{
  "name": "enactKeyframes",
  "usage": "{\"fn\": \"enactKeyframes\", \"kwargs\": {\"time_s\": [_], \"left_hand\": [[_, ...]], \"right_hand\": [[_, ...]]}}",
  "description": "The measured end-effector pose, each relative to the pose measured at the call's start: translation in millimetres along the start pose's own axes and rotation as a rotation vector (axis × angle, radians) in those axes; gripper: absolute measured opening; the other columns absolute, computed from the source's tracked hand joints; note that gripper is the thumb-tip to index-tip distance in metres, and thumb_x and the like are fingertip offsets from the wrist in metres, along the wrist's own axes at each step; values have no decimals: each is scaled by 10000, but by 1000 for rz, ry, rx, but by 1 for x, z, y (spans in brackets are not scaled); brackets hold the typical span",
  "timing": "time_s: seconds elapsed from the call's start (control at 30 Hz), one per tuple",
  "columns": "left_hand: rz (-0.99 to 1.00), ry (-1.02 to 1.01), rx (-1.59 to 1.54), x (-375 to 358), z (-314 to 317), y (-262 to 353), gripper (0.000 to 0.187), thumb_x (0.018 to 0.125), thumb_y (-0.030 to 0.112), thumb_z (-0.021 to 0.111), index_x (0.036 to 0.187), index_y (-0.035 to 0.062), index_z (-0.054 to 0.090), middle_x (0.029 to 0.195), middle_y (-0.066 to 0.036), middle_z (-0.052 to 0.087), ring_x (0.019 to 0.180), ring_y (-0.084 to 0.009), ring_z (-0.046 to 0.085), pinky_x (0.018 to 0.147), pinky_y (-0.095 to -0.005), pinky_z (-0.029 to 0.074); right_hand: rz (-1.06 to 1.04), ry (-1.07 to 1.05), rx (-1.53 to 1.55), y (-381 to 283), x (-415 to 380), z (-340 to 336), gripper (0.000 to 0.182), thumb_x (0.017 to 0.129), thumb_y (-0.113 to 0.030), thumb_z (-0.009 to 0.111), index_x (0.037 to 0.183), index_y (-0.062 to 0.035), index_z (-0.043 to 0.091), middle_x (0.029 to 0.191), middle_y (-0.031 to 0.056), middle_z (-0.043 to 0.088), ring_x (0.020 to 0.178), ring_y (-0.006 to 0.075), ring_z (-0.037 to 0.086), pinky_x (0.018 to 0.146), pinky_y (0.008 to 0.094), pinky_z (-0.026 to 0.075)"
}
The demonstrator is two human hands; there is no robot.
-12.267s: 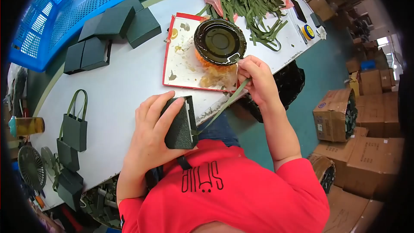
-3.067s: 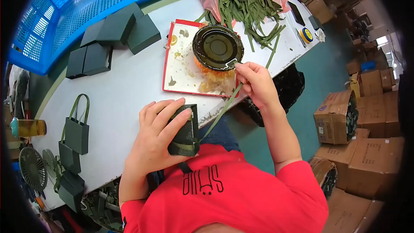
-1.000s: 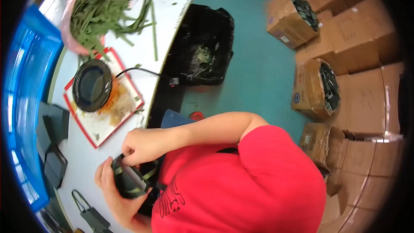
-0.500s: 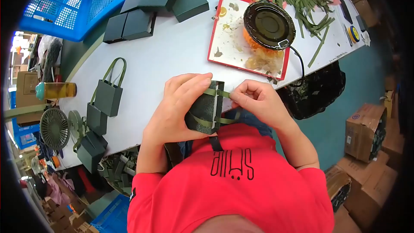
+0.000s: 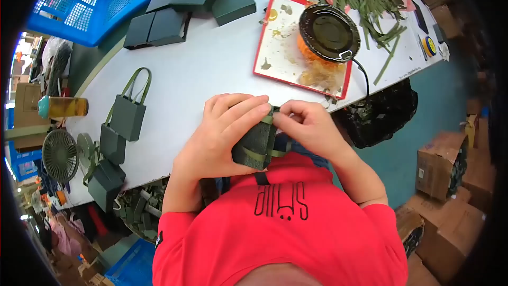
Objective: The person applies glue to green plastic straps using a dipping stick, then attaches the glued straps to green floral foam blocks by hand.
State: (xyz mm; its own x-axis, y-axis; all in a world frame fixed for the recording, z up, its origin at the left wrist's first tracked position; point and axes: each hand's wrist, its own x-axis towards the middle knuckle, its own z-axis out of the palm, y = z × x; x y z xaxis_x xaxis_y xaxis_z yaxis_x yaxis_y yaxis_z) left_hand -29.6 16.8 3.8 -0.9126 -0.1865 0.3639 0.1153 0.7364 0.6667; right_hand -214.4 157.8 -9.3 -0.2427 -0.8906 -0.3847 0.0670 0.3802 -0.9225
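A small dark green box bag (image 5: 253, 147) is held close to the front edge of the white table (image 5: 211, 58). My left hand (image 5: 219, 132) wraps round it, fingers over its top and thumb beneath. Green ribbon (image 5: 253, 154) crosses the bag's lower part and loops out at its right side. At the bag's upper right edge, my right hand (image 5: 304, 124) pinches the other stretch of ribbon with thumb and forefinger; the fingertips partly hide it.
A round black pot (image 5: 329, 32) stands on a red-edged board (image 5: 262, 47), its cord trailing right. Green strips (image 5: 365, 0) lie behind. Finished-looking handled bags (image 5: 128, 117) stand left, near a bottle (image 5: 66, 107) and fan (image 5: 60, 155). Dark boxes (image 5: 233, 2) and a blue crate (image 5: 100, 26) are at the back.
My right hand has moved left, up against the bag's edge, and the ribbon stretch between them is shorter. The bag has turned slightly in my left hand. The view has shifted a little.
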Motion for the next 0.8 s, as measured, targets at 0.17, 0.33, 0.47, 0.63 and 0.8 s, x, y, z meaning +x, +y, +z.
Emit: {"fn": "enactKeyframes", "kwargs": {"time_s": [0.17, 0.33, 0.47, 0.63, 0.8], "left_hand": [[-50, -91, 150, 4, 0, 8, 830, 569, 301, 885, 1312, 79, 591, 1399, -137, 549, 1246, -357, 510, 1049, -512, 367], [-238, 4, 354, -7, -10, -2, 883, 519, 232, 916, 1333, 103, 598, 1415, -158, 511, 1266, -385, 477, 1061, -495, 364], [-357, 91, 400, -22, -21, -14, 934, 529, 228, 923, 1378, 88, 560, 1417, -157, 511, 1272, -382, 479, 1084, -473, 367], [-399, 236, 235, -44, -27, -24, 1134, 565, 308, 952, 1508, 46, 379, 1491, -138, 472, 1356, -307, 468, 1135, -416, 369], [-436, 340, 331, -54, -51, -13, 1139, 568, 305, 955, 1511, 55, 366, 1484, -123, 482, 1356, -331, 448, 1138, -424, 335]], "right_hand": [[-135, -14, -14, 16, 1, 1, 235, 962, -220, 660, 905, 6, 686, 676, 24, 651, 593, 56, 557, 561, 248, 459], [-317, 315, -68, 11, -30, -33, 127, 960, -79, 647, 1030, 0, 718, 905, 32, 713, 806, 69, 628, 726, 225, 503], [-391, 885, -518, 25, -37, -112, 102, 929, -87, 670, 953, -1, 721, 815, 106, 695, 731, 146, 641, 672, 276, 503], [-388, 763, -1063, 54, -34, -200, 291, 916, 23, 585, 1186, -32, 681, 1258, 154, 642, 1161, 313, 623, 993, 366, 485], [-397, 608, -1008, 85, -29, -236, 168, 961, 19, 584, 1114, -30, 636, 1291, 129, 581, 1185, 274, 577, 965, 342, 477]]}}
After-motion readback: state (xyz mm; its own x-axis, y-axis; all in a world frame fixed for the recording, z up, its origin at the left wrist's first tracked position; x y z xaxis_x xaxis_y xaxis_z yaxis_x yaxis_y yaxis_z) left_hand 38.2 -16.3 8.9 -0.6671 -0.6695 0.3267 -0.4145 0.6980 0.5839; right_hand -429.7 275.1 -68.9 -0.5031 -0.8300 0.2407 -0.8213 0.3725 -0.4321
